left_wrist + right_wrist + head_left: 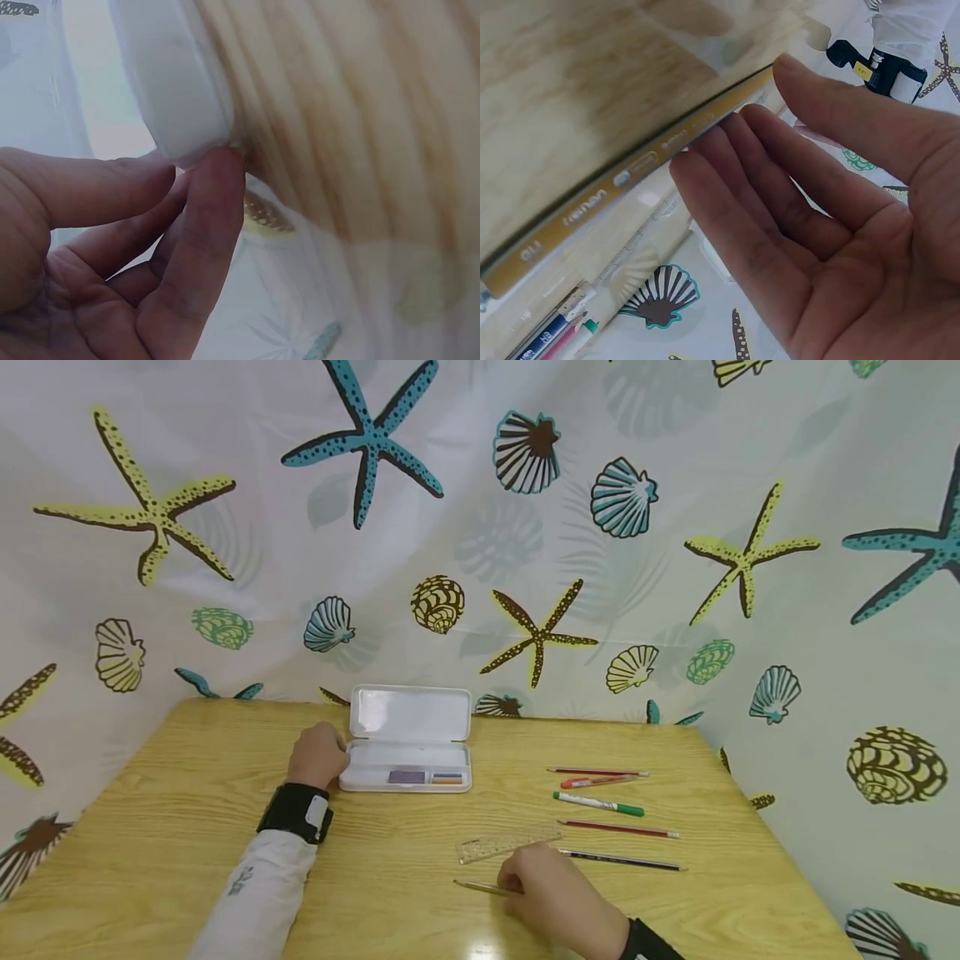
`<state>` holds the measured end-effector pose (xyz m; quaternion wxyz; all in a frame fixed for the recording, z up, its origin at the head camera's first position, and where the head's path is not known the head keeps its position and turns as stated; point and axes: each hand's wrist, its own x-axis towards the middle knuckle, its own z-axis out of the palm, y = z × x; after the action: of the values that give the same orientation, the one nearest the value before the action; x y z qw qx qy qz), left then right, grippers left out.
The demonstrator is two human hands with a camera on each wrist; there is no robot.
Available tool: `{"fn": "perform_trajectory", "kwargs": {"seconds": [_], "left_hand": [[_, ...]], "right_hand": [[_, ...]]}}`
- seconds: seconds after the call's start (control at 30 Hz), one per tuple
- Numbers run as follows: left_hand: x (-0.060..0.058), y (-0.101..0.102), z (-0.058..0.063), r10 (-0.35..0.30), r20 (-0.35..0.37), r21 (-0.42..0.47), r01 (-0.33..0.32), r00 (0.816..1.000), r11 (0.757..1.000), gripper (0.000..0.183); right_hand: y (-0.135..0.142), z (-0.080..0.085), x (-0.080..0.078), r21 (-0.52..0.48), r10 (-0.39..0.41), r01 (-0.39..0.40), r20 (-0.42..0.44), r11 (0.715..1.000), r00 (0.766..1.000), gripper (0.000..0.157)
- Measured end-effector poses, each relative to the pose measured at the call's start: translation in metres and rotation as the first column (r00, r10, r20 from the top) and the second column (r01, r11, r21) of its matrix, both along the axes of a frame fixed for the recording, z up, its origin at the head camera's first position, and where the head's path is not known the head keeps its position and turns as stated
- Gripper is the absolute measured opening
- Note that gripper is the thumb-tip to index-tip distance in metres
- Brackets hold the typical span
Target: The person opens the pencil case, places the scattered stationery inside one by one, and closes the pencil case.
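A white pencil case (411, 713) lies on the table with its lid folded back. My left hand (318, 756) pinches its left edge between thumb and fingertips, as the left wrist view shows on the white case wall (176, 82). Inside the case sit a purple-grey rectangular block (407, 777) and a small blue-and-orange piece (447, 779). Low in the head view, my right hand (558, 893) holds a gold-yellow pencil (480, 887) at the tabletop, its point to the left. In the right wrist view, thumb and fingertips meet along the printed pencil (592, 206).
A clear ruler (504, 843) lies just beyond the right hand. Further right are a dark-blue pencil (626, 860), a dark-red pencil (618, 829), a green-capped white marker (597, 803), an orange-red pen (596, 782) and a red pencil (597, 772). Patterned cloth (457, 468) hangs behind the table.
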<state>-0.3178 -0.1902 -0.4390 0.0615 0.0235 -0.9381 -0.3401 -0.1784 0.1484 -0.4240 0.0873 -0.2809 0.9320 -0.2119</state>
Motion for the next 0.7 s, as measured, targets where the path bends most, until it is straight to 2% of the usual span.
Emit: {"fn": "perform_trajectory", "kwargs": {"seconds": [0.4, 0.7], "left_hand": [[-0.0059, -0.0016, -0.0029, 0.020, 0.070, 0.006, -0.020, 0.997, 1.000, 0.031], [-0.0046, -0.0007, -0.0021, 0.023, 0.053, -0.008, -0.023, 0.998, 1.000, 0.025]], "right_hand": [[0.0019, -0.0057, -0.0016, -0.002, -0.026, 0.026, -0.049, 1.000, 0.998, 0.018], [0.0006, -0.0091, -0.0021, -0.001, -0.026, 0.026, -0.088, 1.000, 0.996, 0.019]]}}
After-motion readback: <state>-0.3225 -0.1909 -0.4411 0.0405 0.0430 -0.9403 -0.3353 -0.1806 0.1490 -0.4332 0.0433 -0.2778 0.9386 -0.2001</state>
